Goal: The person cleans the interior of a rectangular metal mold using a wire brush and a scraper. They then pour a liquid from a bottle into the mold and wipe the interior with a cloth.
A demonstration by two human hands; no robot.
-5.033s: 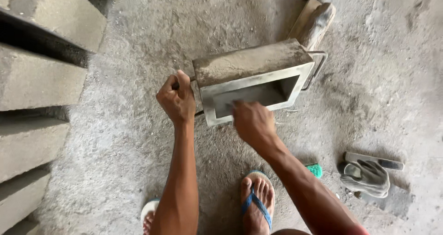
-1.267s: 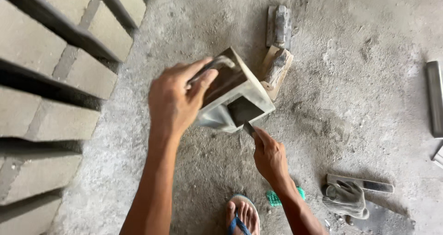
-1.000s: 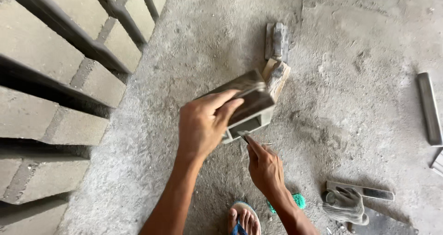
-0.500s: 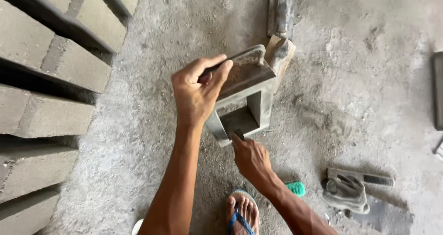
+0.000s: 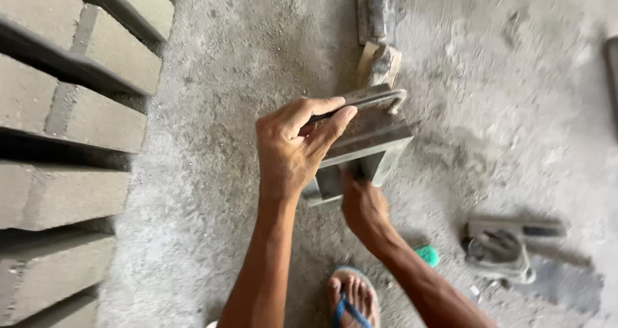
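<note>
Between both hands' fingers (image 5: 325, 119), metal mould (image 5: 367, 141).

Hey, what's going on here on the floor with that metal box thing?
A person crouches over a dusty concrete floor, tilting a grey rectangular metal mould box. The left hand grips its upper edge, while the right hand reaches into the open side from below. Rows of grey concrete blocks lie to the left, and a worn grey sandal to the right. A foot in a blue-strapped flip-flop shows at the bottom.
</note>
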